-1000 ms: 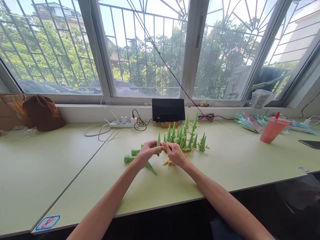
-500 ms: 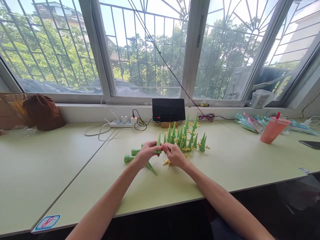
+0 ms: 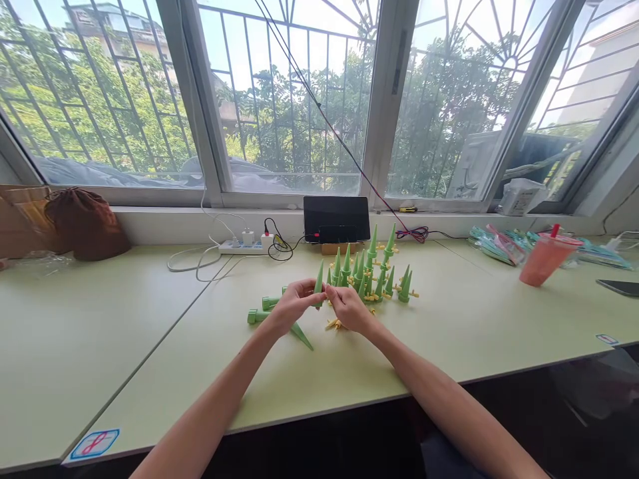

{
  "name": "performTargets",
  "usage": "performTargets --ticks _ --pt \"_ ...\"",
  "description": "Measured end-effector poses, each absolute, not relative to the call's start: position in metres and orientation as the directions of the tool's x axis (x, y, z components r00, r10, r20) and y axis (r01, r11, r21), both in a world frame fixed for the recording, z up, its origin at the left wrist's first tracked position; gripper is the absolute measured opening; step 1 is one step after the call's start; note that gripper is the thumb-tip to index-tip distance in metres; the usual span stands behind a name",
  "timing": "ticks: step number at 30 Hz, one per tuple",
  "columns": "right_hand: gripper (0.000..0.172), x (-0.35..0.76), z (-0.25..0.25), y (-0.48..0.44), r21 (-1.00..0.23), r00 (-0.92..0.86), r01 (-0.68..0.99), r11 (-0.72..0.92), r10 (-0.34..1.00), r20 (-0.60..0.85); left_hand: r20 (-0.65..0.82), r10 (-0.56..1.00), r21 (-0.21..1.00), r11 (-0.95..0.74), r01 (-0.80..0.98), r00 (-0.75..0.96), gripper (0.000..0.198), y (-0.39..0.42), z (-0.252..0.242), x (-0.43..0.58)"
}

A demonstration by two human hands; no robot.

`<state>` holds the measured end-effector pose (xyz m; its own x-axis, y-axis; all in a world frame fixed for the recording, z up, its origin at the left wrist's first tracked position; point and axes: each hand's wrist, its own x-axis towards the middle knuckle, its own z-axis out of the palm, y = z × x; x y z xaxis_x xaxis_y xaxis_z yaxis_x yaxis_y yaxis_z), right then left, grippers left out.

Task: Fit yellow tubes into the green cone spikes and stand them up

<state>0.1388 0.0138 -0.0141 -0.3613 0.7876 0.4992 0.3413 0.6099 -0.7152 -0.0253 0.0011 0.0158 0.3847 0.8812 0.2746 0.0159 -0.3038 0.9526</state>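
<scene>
My left hand (image 3: 294, 303) is closed around the base of a green plant watering spike (image 3: 319, 278), which points upward. Against the spike's right side, my right hand (image 3: 350, 309) is closed in a pinch; whatever lies between its fingertips is hidden. A few small yellow valves (image 3: 333, 324) lie on the table just below the right hand. Beside and under the left forearm, several green spikes (image 3: 302, 337) lie flat, partly covered by it. Behind my right hand stands a cluster of upright green spikes (image 3: 389, 243) with yellow valves in their sides.
A black tablet (image 3: 336, 214) leans by the window sill behind the cluster. A power strip (image 3: 239, 248) with cables is at back left, beyond it a brown drawstring bag (image 3: 87, 226). On the right are a pink cup with a straw (image 3: 546, 261), plastic packets (image 3: 494, 246) and a phone (image 3: 619, 288).
The held spike has tilted slightly and shifted a little to the right. Both hands stay together in nearly the same place.
</scene>
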Motion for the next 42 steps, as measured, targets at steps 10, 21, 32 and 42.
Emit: performTargets --ticks 10,21,32,42 --pt "0.052 0.1371 -0.0163 0.0158 -0.704 -0.336 0.344 0.622 0.781 0.526 0.269 0.904 0.953 -0.3 0.046 0.332 0.034 0.0015 0.0151 -0.0225" --pt "0.046 0.1398 -0.0129 0.0114 -0.657 -0.353 0.384 0.649 0.761 0.545 0.205 0.924 0.971 -0.233 0.051 0.321 0.032 -0.0011 0.0194 -0.0216" --pt "0.052 0.138 -0.0166 0.0157 -0.698 -0.348 0.329 0.636 0.769 0.537 0.267 0.902 0.954 -0.297 0.039 0.34 0.031 0.0013 0.0162 -0.025" --pt "0.059 0.1384 -0.0215 0.0201 -0.778 -0.337 0.27 0.568 0.812 0.476 0.336 0.878 0.92 -0.383 0.08 0.342 0.029 -0.0001 0.0161 -0.0246"
